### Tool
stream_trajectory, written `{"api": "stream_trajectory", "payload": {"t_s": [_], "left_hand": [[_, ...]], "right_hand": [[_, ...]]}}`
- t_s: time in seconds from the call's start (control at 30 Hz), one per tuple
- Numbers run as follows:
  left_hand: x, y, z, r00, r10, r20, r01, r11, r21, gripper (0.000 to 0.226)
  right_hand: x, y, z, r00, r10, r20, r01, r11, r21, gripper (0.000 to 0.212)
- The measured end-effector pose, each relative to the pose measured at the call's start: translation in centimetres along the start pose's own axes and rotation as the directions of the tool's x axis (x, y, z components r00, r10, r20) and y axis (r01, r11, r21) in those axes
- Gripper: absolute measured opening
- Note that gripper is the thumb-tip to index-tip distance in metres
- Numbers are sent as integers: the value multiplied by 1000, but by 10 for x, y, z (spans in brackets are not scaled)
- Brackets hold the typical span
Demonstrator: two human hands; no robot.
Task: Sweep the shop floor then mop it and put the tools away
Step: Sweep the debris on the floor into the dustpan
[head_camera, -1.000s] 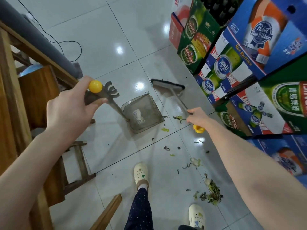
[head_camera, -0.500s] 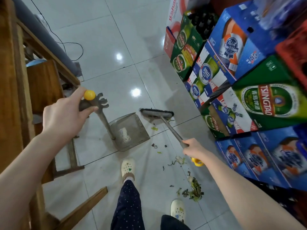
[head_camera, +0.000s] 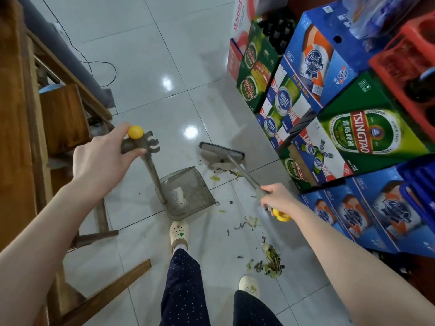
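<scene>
Broom (head_camera: 222,154) handle gripped by right hand (head_camera: 279,199); left hand (head_camera: 101,161) grips dustpan (head_camera: 188,192) handle; debris (head_camera: 270,262) on floor (head_camera: 146,55).

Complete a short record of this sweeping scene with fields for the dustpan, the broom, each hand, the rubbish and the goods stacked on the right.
dustpan: stands on the floor ahead of the left shoe
broom: head on the floor beyond the dustpan, scraps beside it
left hand: grips the top of the dustpan's handle
right hand: grips the broom's handle near its yellow end
rubbish: main pile by the right shoe; scraps trail toward the broom
right side: stacked beer cartons
</scene>
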State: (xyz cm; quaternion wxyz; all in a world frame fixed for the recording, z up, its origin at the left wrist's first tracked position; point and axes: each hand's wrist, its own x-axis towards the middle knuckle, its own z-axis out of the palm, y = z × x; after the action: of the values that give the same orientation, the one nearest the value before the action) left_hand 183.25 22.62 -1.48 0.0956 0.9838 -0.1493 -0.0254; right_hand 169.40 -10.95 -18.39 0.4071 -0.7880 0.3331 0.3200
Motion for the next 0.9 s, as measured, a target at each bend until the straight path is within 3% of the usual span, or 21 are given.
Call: {"api": "stream_trajectory", "payload": {"t_s": [0.4, 0.8, 0.9], "left_hand": [[101, -1, 15, 998, 57, -1, -56, 995, -77, 30], [171, -27, 33, 994, 107, 6, -106, 987, -124, 27], [169, -36, 32, 992, 126, -9, -126, 979, -159, 26]], "right_hand": [[107, -82, -39, 987, -7, -162, 27, 992, 121, 72], [194, -146, -45, 957, 170, -236, -73, 925, 372, 61], [207, -164, -36, 956, 186, -227, -96, 929, 358, 56]]}}
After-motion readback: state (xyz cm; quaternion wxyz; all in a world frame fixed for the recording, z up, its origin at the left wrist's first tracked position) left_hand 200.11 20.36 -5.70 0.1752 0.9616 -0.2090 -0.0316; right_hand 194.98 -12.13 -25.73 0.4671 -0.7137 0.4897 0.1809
